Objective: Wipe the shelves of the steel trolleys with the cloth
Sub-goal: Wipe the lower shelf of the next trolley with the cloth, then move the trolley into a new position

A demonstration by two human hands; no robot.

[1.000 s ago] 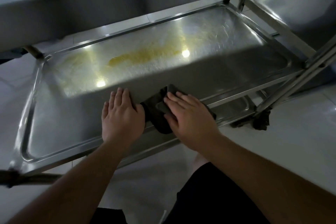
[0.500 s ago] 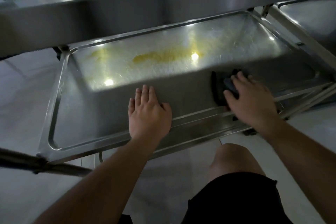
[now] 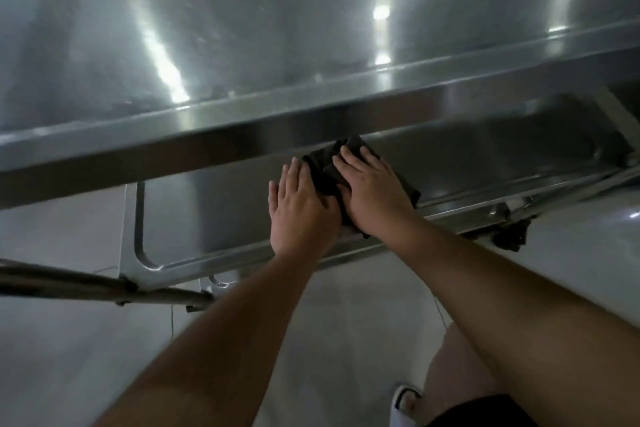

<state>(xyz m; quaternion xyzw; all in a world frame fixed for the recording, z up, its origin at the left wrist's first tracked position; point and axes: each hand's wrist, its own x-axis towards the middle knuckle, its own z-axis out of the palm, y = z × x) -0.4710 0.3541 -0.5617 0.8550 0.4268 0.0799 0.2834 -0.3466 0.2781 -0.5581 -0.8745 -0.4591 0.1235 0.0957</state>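
Note:
A dark cloth [image 3: 323, 168] lies on the lower steel shelf [image 3: 194, 218] of the trolley, near its front rim. My right hand [image 3: 375, 192] presses flat on the cloth with straight, spread fingers. My left hand [image 3: 301, 208] rests flat on the shelf right beside it, its thumb side touching the cloth's left edge. The upper shelf [image 3: 242, 45] fills the top of the view and hides the back of the lower shelf.
The upper shelf's front rim [image 3: 207, 135] runs just above my fingertips. A steel bar [image 3: 86, 282] crosses at lower left. A dark caster wheel [image 3: 510, 234] sits at the right on the pale floor [image 3: 346, 340]. My knee [image 3: 450, 374] shows at bottom right.
My right hand slid the cloth back left until it lies against my left hand. The view tilted up, so the upper shelf now covers the stained back of the lower shelf.

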